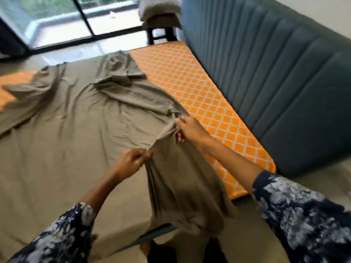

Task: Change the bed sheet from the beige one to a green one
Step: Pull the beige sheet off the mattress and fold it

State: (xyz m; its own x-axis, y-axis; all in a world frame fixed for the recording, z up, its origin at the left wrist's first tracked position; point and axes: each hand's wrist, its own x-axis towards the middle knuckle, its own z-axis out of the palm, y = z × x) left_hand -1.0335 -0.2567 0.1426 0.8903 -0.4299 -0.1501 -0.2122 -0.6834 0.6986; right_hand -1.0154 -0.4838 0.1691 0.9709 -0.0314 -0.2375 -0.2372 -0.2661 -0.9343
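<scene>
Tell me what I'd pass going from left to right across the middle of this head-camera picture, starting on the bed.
Beige sheet lying flat → left hand gripping a bunched fold → right hand gripping the same fold → orange patterned mattress, uncovered → blue padded headboard.

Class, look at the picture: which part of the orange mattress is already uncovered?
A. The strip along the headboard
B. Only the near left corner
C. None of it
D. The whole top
A: the beige sheet is pulled back from the headboard, so the orange mattress shows in a strip along it, while both hands, left and right, grip the sheet's bunched edge.
</scene>
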